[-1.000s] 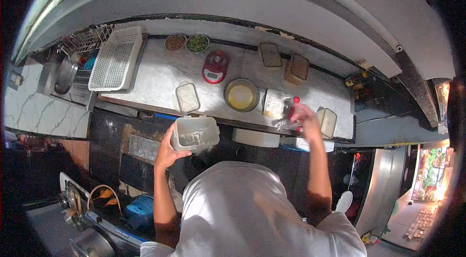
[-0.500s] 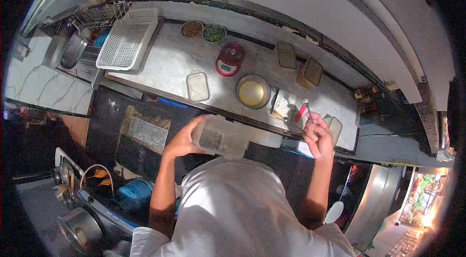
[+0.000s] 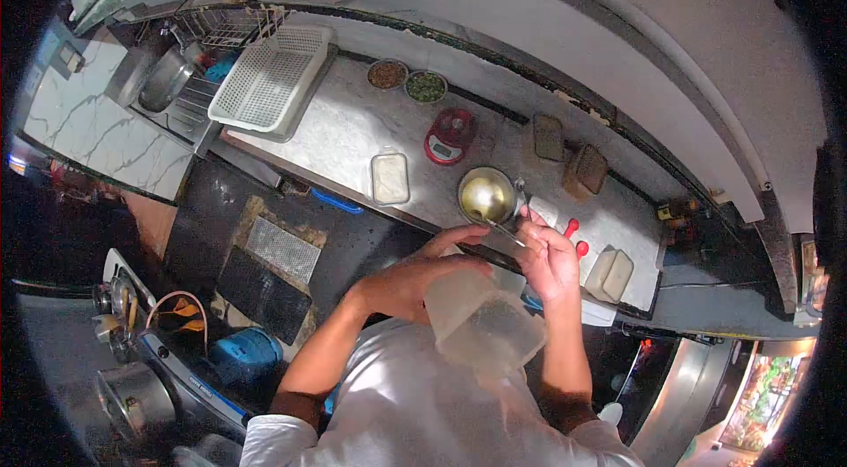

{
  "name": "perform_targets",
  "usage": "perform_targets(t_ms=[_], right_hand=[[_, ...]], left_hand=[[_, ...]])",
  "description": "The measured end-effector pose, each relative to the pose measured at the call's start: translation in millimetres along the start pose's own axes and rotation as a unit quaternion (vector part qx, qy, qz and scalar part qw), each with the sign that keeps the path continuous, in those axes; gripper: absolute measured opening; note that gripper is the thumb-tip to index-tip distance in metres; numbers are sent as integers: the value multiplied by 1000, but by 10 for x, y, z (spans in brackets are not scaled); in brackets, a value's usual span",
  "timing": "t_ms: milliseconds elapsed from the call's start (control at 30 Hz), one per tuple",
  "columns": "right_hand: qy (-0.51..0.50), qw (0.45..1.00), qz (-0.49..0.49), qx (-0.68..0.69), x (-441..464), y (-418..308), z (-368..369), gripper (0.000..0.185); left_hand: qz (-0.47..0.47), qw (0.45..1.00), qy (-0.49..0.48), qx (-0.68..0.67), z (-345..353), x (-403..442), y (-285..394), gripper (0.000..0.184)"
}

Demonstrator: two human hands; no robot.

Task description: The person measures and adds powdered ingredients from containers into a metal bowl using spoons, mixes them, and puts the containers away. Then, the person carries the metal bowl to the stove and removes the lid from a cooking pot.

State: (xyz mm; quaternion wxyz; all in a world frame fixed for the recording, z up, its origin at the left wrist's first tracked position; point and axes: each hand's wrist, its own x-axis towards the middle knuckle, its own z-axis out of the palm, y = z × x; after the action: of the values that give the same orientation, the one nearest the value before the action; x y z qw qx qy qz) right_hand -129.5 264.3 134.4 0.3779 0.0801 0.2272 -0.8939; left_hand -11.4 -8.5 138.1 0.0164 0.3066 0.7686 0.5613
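Note:
My left hand (image 3: 413, 283) is closed round a translucent plastic container (image 3: 494, 330), held tilted in front of my shirt. My right hand (image 3: 549, 262) pinches a thin metal spoon (image 3: 505, 232). Its far end reaches the near rim of a metal bowl (image 3: 483, 189) with yellowish contents. A second metal tip (image 3: 520, 185) rises from the same fingers; whether it is a separate utensil I cannot tell. Just beyond that hand lie two red-ended utensils (image 3: 572, 227) and a white packet (image 3: 544, 212), partly covered by my fingers.
On the counter stand a red kitchen scale (image 3: 448, 139), a rectangular tub of white contents (image 3: 390, 178), bowls of brown (image 3: 387, 73) and green (image 3: 426, 86) bits, and several more tubs (image 3: 610, 275). A white basket (image 3: 272, 79) sits left, near the sink (image 3: 166, 83).
My left hand has moved right and tipped the plastic container. My right hand has lowered the spoon leftward to the metal bowl. The view has turned slightly.

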Motion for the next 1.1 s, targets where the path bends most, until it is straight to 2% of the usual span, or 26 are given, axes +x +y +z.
perform_targets(t_ms=[133, 233, 267, 300, 367, 500, 567, 633, 700, 767, 900, 1100], right_hand=[[87, 993, 44, -72, 0, 151, 94, 37], [117, 984, 49, -123, -16, 285, 109, 37], [32, 991, 80, -98, -9, 244, 67, 38], [32, 992, 79, -97, -33, 268, 22, 38], [100, 987, 54, -116, -75, 337, 33, 40], [102, 987, 42, -118, -137, 352, 60, 40], [21, 996, 45, -77, -125, 336, -45, 33], [13, 995, 31, -95, -125, 333, -54, 30], [7, 994, 17, -112, -116, 330, -41, 27], [-16, 983, -32, -183, -99, 312, -38, 24], [-32, 990, -49, -131, -80, 295, -122, 26], [-23, 976, -102, -192, -67, 360, 55, 32]], left_hand=[[2, 999, 0, 37, 70, -18, -6, 102], [-22, 999, -9, -23, 66, 18, 87, 107], [-26, 999, -1, -42, 71, -27, 36, 110], [-29, 998, 6, -61, 85, -69, -7, 113], [-37, 997, 9, -65, 126, -124, -41, 114], [-26, 998, 11, -60, 165, -132, 15, 113], [-22, 997, 11, -69, 207, -138, 19, 110], [-16, 997, 10, -78, 225, -126, 24, 107], [-6, 999, -9, -52, 229, -111, 59, 114], [4, 999, -7, -41, 205, -114, 78, 113], [-2, 999, 16, -51, 168, -157, 88, 108], [-4, 998, 2, -65, 124, -175, 90, 102]])
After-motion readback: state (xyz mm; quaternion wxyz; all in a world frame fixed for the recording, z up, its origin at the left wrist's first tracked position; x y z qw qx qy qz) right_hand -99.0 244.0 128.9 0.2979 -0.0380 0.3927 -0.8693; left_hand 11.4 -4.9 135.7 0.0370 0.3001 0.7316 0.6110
